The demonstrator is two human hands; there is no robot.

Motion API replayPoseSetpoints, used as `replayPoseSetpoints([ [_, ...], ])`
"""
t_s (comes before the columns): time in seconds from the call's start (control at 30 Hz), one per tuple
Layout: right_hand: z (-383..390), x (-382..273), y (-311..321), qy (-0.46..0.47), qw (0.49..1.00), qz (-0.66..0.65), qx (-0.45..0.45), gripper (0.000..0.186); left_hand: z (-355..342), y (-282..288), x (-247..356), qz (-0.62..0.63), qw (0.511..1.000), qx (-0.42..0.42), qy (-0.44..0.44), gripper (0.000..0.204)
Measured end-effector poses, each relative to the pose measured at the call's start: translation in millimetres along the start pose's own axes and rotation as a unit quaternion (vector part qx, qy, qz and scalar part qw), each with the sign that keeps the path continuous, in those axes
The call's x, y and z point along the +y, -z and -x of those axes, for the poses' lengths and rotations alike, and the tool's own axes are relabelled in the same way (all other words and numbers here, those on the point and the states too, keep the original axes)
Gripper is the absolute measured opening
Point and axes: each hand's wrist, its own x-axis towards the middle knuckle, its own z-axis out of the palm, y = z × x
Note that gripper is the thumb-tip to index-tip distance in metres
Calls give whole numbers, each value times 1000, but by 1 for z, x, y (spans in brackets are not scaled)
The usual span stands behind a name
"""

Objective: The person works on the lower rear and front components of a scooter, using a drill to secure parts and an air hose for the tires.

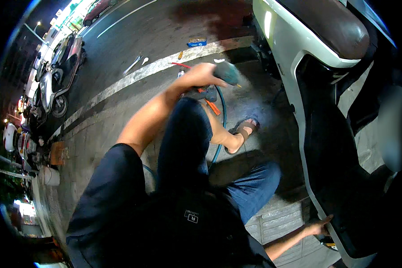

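Note:
My left hand (199,75) is closed round a dark green, rounded tool (226,73) with a small yellow tip. Motion blurs the tool, so its exact kind is unclear. Below that hand, near my bent knee, are a dark grey piece (206,94) and an orange handle (213,107). Bluish light falls on the ground by my sandalled foot (245,130). A white scooter (290,58) with a brown seat (330,27) stands at my right. Far down its side, my right hand (318,228) grips the pale lower edge of its body; some fingertips are hidden.
A teal hose (223,120) runs past my foot. On the road lie a silver wrench-like tool (132,64), a blue box (197,42) and several small pieces. Parked motorbikes (58,85), a cardboard box (57,153) and a white bucket (50,176) stand at the left.

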Motion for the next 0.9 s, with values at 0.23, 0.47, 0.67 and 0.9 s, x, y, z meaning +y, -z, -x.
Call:
replayPoseSetpoints([
  [0.23, 22, -38, -7, 8, 1000, -12, 20, 87, 101, -67, -185, 545, 742, 154, 358, 40],
  [0.47, 0, -7, 1, 10, 999, 35, 37, 72, 227, -227, -335, 655, 502, 221, 520, 61],
  [0.67, -20, 20, 16, -2, 995, 82, 57, 57, 247, -278, -358, 632, 381, 244, 629, 56],
  [0.9, 63, -53, -84, -267, 959, -42, -81, 46, 220, -311, -492, 332, 640, 131, 680, 55],
])
